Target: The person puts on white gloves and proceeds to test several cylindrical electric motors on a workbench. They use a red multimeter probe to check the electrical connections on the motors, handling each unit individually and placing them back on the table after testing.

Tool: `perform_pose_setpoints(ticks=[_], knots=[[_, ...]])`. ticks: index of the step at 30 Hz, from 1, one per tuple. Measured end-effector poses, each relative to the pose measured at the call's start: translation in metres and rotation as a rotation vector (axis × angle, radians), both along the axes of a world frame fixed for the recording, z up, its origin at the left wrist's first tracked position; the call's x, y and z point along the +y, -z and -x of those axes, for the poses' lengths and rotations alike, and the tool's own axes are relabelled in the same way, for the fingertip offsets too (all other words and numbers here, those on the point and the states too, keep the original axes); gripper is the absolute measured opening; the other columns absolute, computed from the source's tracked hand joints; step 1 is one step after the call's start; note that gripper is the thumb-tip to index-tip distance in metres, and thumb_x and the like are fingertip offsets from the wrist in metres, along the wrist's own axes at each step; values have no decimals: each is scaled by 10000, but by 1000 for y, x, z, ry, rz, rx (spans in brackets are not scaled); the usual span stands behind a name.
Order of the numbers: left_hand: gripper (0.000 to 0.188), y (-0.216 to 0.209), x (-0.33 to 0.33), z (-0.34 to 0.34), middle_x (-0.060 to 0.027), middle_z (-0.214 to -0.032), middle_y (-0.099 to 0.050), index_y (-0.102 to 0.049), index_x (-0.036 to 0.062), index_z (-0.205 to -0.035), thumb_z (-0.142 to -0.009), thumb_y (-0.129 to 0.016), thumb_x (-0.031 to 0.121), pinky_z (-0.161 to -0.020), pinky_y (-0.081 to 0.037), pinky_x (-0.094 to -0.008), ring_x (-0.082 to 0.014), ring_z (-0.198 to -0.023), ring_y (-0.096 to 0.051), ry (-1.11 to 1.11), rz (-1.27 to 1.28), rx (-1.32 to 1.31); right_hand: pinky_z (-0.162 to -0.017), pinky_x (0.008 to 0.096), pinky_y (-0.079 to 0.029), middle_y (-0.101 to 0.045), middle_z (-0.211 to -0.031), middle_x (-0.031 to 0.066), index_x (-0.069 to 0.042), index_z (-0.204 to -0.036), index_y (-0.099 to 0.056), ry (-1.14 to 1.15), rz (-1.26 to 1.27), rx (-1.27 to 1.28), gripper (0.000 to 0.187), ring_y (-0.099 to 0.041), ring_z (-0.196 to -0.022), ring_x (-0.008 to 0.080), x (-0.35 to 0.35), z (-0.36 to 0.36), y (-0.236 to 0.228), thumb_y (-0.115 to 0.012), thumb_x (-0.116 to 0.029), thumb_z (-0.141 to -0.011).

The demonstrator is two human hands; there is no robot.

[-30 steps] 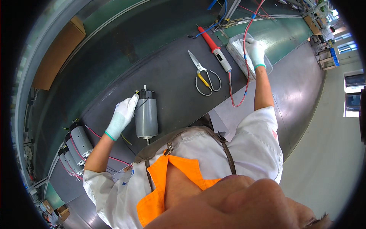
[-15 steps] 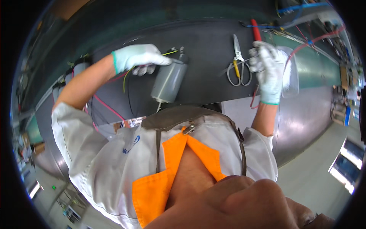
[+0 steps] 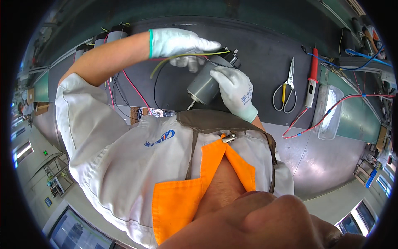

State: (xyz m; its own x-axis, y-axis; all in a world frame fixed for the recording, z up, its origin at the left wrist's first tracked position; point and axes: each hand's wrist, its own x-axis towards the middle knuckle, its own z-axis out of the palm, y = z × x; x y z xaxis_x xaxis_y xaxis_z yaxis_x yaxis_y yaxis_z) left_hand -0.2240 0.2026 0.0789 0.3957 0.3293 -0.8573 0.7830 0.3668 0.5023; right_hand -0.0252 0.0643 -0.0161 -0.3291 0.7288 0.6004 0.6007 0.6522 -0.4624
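Note:
A grey cylindrical motor (image 3: 204, 88) lies tilted on the dark table in front of me, its thin shaft pointing toward my body. My left hand (image 3: 178, 45), in a white knit glove with a green cuff, reaches in from the left, with one digit stretched out to the motor's black far end. Its lower fingers are bent but apart. A yellow-green wire (image 3: 174, 57) and a black wire (image 3: 156, 89) pass beside these fingers. Against the motor's right side, my gloved right hand (image 3: 236, 89) is closed, fingertips on the casing near the black wire.
Scissors (image 3: 284, 92) with a yellow mark lie to the right. Beyond them are a red-and-white handheld tool (image 3: 312, 81) with a cable and a clear plastic tray (image 3: 330, 116). More motors (image 3: 101, 38) stand at the far left. Pink-red wires (image 3: 134, 89) hang over the table's near edge.
My right hand has come left from beside the scissors and red tool to the motor. The red tool now lies alone. My left hand stays at the motor's far end; the whole view has shifted.

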Motion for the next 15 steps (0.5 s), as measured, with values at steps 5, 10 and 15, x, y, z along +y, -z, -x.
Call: perform_pose_setpoints(ticks=[5, 10, 15], knots=[[381, 37, -18, -2, -26, -736, -625, -667, 38, -990, -985, -605, 414, -403, -354, -214, -57, -498, -502, -285, -226, -239, -760, 381, -573, -709, -1146, 108, -108, -1109, -714, 8, 35, -75, 258, -698, -945, 284, 5, 1, -6, -673, -85, -855], [300, 50, -32, -24, -8, -760, -653, -694, 10, -1099, -938, -695, 263, -428, -377, -189, -40, -548, -545, -473, -460, -308, -669, 237, -558, -716, -1184, 92, -31, -1172, -718, -1, 665, 895, 234, -694, -831, 110, 14, -5, -19, -582, -17, -981], [248, 70, -43, -37, -23, -833, -696, -714, -7, -1099, -959, -674, 193, -495, -436, -194, -33, -581, -563, -452, -531, -561, -572, 193, -517, -726, -916, 100, 67, -1271, -641, 111, 795, 1164, 299, -653, -695, 81, 34, -19, -30, -577, -31, -996]])
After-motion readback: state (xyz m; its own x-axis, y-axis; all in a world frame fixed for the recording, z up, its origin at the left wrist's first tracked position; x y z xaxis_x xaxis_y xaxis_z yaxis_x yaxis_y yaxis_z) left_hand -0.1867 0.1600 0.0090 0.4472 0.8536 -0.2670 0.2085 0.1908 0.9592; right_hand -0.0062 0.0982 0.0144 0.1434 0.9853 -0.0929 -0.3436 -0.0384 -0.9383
